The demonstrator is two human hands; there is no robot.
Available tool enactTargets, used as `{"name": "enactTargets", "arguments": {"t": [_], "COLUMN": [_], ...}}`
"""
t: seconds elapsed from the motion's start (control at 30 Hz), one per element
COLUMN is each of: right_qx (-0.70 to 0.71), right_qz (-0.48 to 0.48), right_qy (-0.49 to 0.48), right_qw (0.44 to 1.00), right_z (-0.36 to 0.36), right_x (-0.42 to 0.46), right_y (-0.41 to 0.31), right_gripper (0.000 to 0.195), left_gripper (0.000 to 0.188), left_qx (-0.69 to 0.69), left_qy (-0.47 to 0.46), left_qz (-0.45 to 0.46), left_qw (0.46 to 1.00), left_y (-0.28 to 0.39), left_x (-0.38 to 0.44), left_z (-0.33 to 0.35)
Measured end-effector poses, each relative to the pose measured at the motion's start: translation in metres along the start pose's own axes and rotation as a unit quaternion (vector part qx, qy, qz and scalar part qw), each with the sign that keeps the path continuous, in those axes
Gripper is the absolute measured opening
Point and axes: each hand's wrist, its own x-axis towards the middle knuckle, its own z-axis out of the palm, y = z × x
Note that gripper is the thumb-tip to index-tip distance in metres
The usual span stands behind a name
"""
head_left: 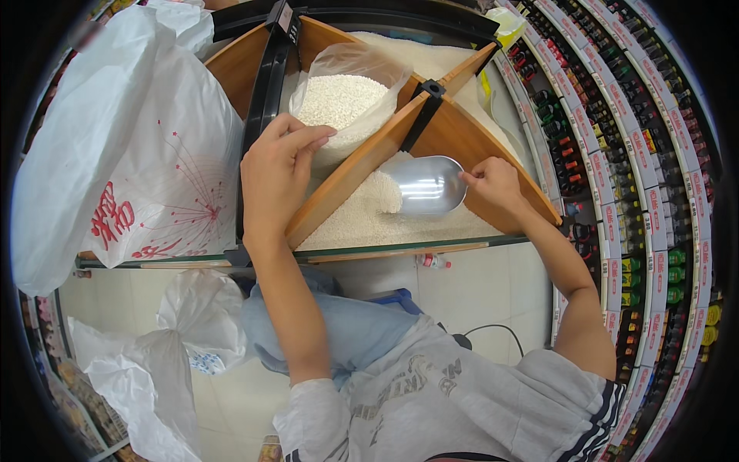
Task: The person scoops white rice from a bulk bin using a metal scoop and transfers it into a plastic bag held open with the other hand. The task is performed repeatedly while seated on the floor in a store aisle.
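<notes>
My left hand (288, 153) pinches the near edge of a clear plastic bag (369, 124) partly filled with white grain (340, 98). The bag stands in a wooden-walled compartment at the upper middle. In the neighbouring compartment lies loose rice-like grain (346, 219). There my right hand (495, 180) grips a metal scoop (430, 186) at its right end, and the scoop's left end meets the grain, with some grain in its mouth. The scoop's handle is hidden by the hand. A wooden divider (352, 173) stands between bag and scoop.
Large white plastic bags with red print (173, 167) stand left of the bins. A knotted white bag (202, 312) is below them. A glass front edge (404, 249) borders the bins. Shelves of bottles (629, 173) curve along the right. A small bottle (434, 261) lies beyond the glass edge.
</notes>
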Motion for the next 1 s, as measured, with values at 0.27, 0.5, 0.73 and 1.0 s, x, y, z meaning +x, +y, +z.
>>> {"name": "enactTargets", "arguments": {"t": [0.27, 0.5, 0.73, 1.0], "right_qx": [0.022, 0.174, 0.354, 0.245], "right_qz": [-0.036, -0.029, -0.073, -0.117], "right_qy": [-0.001, -0.08, -0.134, -0.039], "right_qw": [0.999, 0.981, 0.923, 0.962], "right_z": [-0.006, -0.006, -0.015, -0.122], "right_x": [-0.003, 0.004, 0.005, 0.013], "right_y": [0.005, 0.021, 0.027, 0.02], "right_gripper": [0.046, 0.039, 0.038, 0.035], "left_gripper": [0.014, 0.013, 0.013, 0.013], "left_qx": [-0.006, -0.009, -0.007, -0.028], "left_qy": [-0.003, -0.001, -0.004, 0.005], "left_qz": [-0.009, -0.007, 0.004, 0.017], "left_qw": [1.0, 1.0, 1.0, 0.999], "left_y": [0.002, 0.001, -0.002, -0.002], "left_x": [0.0, -0.001, -0.002, -0.003], "left_z": [-0.001, -0.001, 0.001, 0.001]}}
